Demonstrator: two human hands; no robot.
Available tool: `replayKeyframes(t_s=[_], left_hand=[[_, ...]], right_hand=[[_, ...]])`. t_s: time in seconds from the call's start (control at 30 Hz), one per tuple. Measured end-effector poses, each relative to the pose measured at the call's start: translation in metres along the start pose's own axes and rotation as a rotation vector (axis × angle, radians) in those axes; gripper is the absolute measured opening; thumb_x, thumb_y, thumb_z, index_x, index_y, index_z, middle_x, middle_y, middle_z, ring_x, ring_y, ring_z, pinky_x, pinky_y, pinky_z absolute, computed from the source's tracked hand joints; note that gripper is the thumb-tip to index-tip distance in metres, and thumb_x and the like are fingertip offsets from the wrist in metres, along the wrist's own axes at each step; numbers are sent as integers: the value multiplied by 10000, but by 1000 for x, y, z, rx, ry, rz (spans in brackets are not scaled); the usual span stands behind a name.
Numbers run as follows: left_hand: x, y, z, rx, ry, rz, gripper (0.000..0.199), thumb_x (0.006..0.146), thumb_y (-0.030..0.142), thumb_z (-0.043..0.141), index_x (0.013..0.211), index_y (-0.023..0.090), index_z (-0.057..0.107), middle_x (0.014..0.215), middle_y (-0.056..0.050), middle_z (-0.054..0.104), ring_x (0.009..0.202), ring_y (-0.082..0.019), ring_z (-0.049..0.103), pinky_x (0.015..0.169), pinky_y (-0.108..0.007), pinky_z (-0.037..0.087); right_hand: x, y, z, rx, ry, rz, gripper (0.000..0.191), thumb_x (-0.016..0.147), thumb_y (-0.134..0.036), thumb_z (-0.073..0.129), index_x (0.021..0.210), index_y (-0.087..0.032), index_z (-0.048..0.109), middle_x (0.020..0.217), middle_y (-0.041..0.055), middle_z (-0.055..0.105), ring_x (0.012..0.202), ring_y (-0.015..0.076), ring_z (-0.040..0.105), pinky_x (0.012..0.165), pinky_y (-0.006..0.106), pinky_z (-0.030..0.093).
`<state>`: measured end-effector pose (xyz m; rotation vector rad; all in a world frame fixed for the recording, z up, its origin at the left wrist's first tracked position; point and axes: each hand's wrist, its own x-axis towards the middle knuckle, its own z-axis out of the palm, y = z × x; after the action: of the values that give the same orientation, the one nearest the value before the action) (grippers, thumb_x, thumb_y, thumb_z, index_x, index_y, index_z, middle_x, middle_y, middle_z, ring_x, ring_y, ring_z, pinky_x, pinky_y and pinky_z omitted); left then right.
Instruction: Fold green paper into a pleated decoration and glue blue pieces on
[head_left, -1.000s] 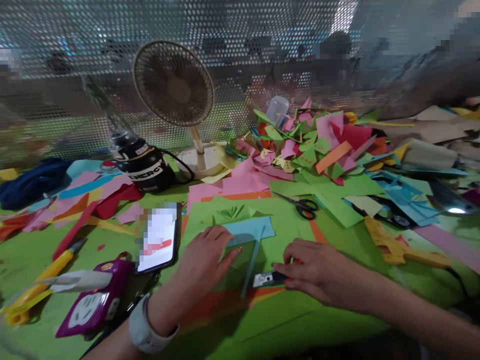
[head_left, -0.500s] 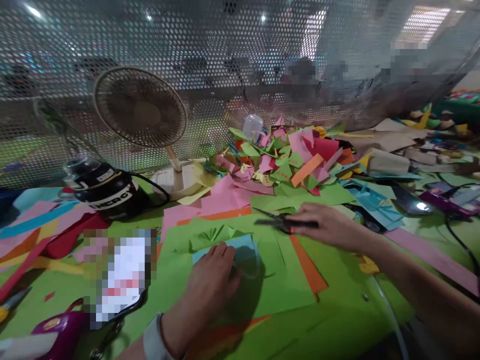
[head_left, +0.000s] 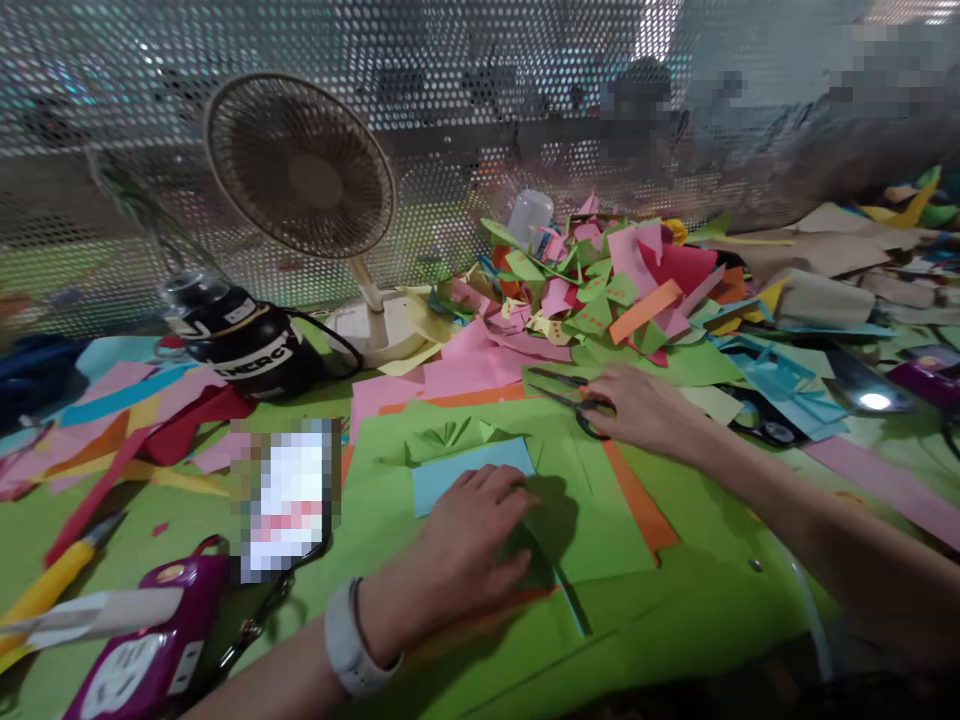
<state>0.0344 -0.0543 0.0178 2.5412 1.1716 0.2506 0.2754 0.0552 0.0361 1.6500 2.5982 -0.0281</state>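
Note:
My left hand [head_left: 472,525] lies over the right end of a small light-blue paper piece [head_left: 457,475], its fingers apart and slightly bent. A narrow blue strip [head_left: 571,600] runs from beside those fingers toward the table's front. Beneath are green paper sheets [head_left: 592,500], with a folded green cutout [head_left: 450,435] just behind the blue piece. My right hand [head_left: 641,405] has its fingers on the handles of black scissors [head_left: 559,390]. Their blades are slightly parted, pointing left over the green sheet.
A heap of paper scraps [head_left: 600,280] lies at the back, beside a fan [head_left: 315,180]. At left are a black bottle [head_left: 255,345], a phone [head_left: 289,505], a purple device [head_left: 161,630] and a yellow cutter [head_left: 56,580]. Another pair of scissors [head_left: 776,430] rests at right.
The view has shifted. My left hand has moved rightward along the blue paper, and the curled thin strip now hangs straight toward the front. The scissors have turned and sit lower.

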Motion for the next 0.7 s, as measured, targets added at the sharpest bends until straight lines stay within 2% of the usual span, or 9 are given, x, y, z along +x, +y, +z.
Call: replayKeyframes(t_s=[0.17, 0.27, 0.37, 0.47, 0.57, 0.63, 0.7], left_hand=[[11, 10, 1, 22, -119, 139, 76, 875, 161, 570, 924, 176, 626, 1026, -77, 640, 912, -229, 593, 834, -363, 495], [12, 10, 1, 43, -142, 155, 86, 914, 152, 550, 885, 160, 630, 1018, -83, 638, 895, -226, 586, 802, -349, 488], [6, 9, -2, -31, -116, 98, 90, 908, 112, 547, 884, 143, 628, 986, -92, 642, 873, -223, 591, 773, -338, 482], [-3, 4, -4, -308, 13, -38, 79, 901, 117, 556, 880, 156, 620, 899, -66, 661, 821, -202, 609, 730, -318, 476], [-12, -7, 0, -846, 118, -242, 76, 897, 235, 587, 843, 181, 587, 767, -23, 676, 707, -174, 646, 662, -299, 489], [-19, -14, 4, -1180, 151, -389, 122, 868, 289, 619, 909, 185, 571, 768, -25, 708, 696, -176, 683, 652, -300, 504], [-26, -20, 6, -1327, 178, -498, 255, 822, 324, 682, 1006, 179, 583, 838, -49, 744, 748, -186, 708, 662, -296, 503]], right_hand=[[-6, -9, 4, -34, -86, 80, 291, 812, -217, 530, 1080, -137, 611, 1009, 163, 699, 865, 295, 654, 599, 308, 355], [1, -5, 5, -20, -135, 102, 284, 785, -233, 561, 1048, -132, 599, 999, 168, 703, 851, 300, 652, 573, 299, 327], [5, -1, 5, 5, -173, 119, 218, 764, -258, 579, 948, -145, 611, 962, 162, 698, 830, 301, 643, 555, 298, 303], [7, 2, 4, 47, -202, 151, 149, 732, -290, 605, 826, -175, 619, 898, 140, 696, 814, 302, 636, 541, 298, 285], [6, 5, 2, 143, -255, 184, 105, 680, -291, 639, 722, -198, 616, 774, 85, 693, 747, 273, 641, 524, 292, 305], [4, 6, 0, 242, -303, 200, 79, 666, -271, 647, 682, -201, 615, 707, 51, 690, 704, 238, 652, 531, 282, 359], [-3, 6, -2, 355, -353, 215, 86, 704, -281, 626, 716, -196, 621, 697, 37, 704, 675, 203, 670, 551, 268, 430]])
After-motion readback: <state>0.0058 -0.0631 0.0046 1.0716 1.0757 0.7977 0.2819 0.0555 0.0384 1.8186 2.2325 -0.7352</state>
